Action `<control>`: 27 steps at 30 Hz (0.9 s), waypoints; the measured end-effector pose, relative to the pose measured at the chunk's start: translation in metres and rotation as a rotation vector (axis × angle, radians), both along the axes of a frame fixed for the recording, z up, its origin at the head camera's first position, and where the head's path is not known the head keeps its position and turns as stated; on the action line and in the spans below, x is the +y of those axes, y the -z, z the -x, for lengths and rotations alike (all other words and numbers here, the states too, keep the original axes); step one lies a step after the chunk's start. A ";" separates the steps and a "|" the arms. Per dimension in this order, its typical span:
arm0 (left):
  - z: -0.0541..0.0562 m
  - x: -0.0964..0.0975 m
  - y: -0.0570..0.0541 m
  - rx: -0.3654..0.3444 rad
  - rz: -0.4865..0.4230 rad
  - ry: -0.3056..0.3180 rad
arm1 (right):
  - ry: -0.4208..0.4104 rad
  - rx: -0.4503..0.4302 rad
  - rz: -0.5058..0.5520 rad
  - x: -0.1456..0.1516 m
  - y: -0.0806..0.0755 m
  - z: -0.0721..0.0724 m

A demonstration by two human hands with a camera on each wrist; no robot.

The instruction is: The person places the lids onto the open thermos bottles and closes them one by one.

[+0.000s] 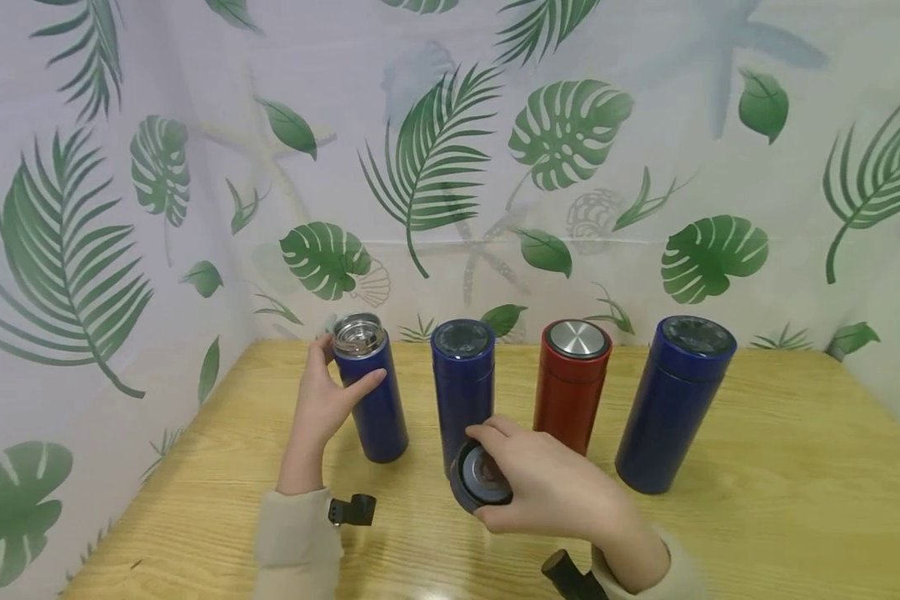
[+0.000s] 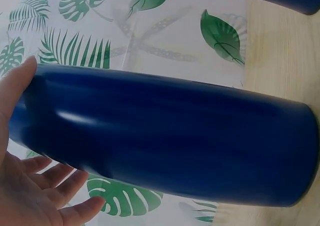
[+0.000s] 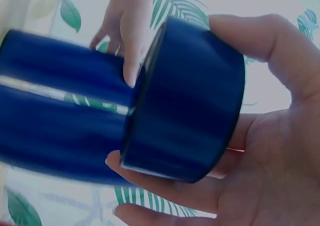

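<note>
At the left stands an uncapped blue vacuum flask (image 1: 380, 412), its steel mouth showing, also seen as a long blue body in the left wrist view. My left hand (image 1: 321, 404) grips it near the top, thumb across the near side and fingers around the far side. My right hand (image 1: 551, 485) holds a blue flask lid (image 1: 486, 472) between thumb and fingers, its hollow underside turned towards the head camera. The lid (image 3: 187, 103) is off the table, in front of a second, capped blue flask (image 1: 463, 383) whose lower part it hides.
To the right of the second flask stand a red flask (image 1: 572, 400) with a silver top, partly hidden by my right hand, and another capped blue flask (image 1: 671, 408). All stand on a wooden table (image 1: 780, 500). A leaf-patterned cloth (image 1: 450, 167) hangs behind and at the sides.
</note>
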State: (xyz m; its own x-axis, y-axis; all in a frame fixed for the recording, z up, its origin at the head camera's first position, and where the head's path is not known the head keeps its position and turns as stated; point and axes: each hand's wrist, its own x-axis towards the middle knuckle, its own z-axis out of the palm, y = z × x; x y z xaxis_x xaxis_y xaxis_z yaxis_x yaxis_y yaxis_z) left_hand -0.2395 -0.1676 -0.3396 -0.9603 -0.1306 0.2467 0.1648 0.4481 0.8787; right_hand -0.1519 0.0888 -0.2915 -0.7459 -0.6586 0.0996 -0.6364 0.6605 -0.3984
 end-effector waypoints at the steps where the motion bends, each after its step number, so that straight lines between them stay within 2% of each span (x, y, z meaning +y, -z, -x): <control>1: 0.000 0.000 0.000 0.001 0.002 0.001 | 0.007 0.010 0.002 0.004 0.000 0.000; 8: 0.002 0.002 0.002 0.011 0.019 -0.003 | 0.059 0.034 -0.004 0.025 0.002 -0.001; 14: 0.000 0.001 0.000 -0.006 0.036 -0.003 | 0.055 0.093 0.047 0.035 0.002 0.000; 20: -0.005 -0.004 -0.005 -0.039 0.111 0.001 | 0.053 0.158 0.088 0.041 0.000 0.002; 27: -0.015 -0.009 -0.012 -0.037 0.206 0.106 | 0.086 0.192 0.152 0.044 -0.002 0.004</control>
